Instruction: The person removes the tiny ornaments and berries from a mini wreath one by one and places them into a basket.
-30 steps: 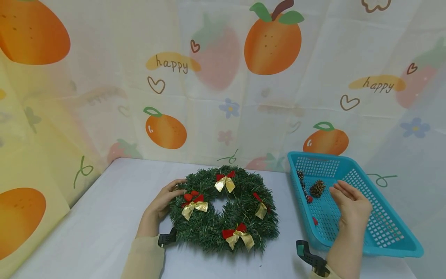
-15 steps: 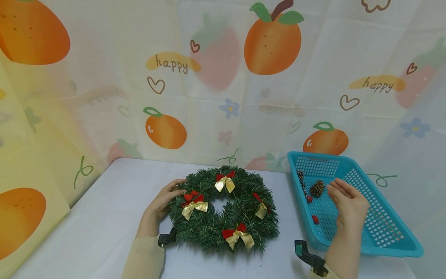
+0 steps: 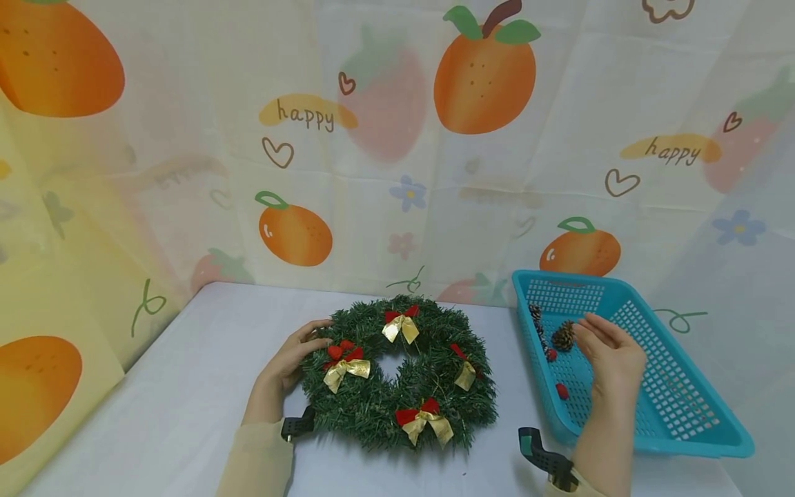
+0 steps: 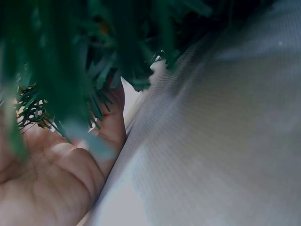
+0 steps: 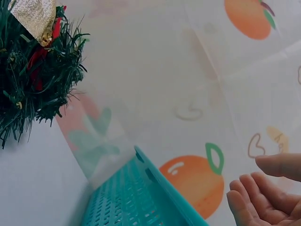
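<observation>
A green wreath (image 3: 373, 411) with several red and gold bows lies flat on the white table. My left hand (image 3: 290, 355) holds its left edge, near two red berries (image 3: 340, 348); in the left wrist view, green needles cover part of the fingers. Over the blue basket (image 3: 702, 393) hovers my right hand (image 3: 611, 362), with bent, relaxed fingers and nothing between them. Just left of its fingertips, a brown pine cone (image 3: 563, 336) lies in the basket. In the right wrist view, a gap shows between thumb (image 5: 280, 165) and fingers (image 5: 258, 195).
Small dark pine cones (image 3: 536, 314) line the basket's left wall. Red berries (image 3: 562, 391) lie along that same side. A fruit-print cloth (image 3: 397, 207) hangs behind the table (image 3: 236, 317). Each wrist carries a black mount (image 3: 543, 455).
My right hand has drifted left over the basket, closer to the brown pine cone, and a red berry below it is now in fuller view. The left hand and wreath stay put.
</observation>
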Available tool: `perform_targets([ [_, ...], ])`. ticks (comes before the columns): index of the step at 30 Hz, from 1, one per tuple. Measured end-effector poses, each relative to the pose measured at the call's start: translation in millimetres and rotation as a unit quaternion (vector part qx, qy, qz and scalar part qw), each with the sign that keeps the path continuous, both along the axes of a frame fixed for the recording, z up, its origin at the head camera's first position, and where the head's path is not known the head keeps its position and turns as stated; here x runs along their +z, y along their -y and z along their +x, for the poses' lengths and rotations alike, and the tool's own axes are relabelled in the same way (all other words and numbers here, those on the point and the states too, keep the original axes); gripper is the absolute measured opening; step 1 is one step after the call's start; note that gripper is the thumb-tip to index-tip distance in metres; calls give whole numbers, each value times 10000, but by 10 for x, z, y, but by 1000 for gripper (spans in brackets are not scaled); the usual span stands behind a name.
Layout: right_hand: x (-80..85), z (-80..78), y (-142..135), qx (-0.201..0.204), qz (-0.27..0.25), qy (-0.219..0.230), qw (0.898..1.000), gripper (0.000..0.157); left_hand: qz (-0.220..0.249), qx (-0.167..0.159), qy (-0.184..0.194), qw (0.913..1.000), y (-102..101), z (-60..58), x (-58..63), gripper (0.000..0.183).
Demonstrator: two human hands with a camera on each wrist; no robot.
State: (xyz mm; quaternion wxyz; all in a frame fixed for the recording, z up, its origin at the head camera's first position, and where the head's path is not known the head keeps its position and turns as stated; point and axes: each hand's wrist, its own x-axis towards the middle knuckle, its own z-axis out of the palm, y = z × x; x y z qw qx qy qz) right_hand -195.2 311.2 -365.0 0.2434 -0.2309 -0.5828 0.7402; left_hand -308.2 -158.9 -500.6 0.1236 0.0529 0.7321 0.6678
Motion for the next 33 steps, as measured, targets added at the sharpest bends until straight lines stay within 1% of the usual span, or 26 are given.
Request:
perform_targets([
  [6,0,-4,8,-6,25,56,10000,15,-94,-74,-51,9999,-14,2,22,54],
  [12,6,-16,19,-36,22,-2,10000,14,-70,-22,-46,10000,-19,-7,22,51],
  [16,29,-26,46,33,82,25,10000,13,-88,-3,-46,10000,-13,-12,18,51],
  [20,42,-40,92,136,265,139,9995,14,-83,18,-21,10000,-5,-5,15,51],
  [24,38,-61,163,246,548,207,9980,18,-29,30,-6,10000,-3,2,13,51],
  [29,52,-79,283,412,754,241,9960,23,26,18,29,10000,6,-2,-1,52],
  [33,66,-101,381,514,984,282,9934,27,-51,-16,-15,10000,11,-13,-9,53],
])
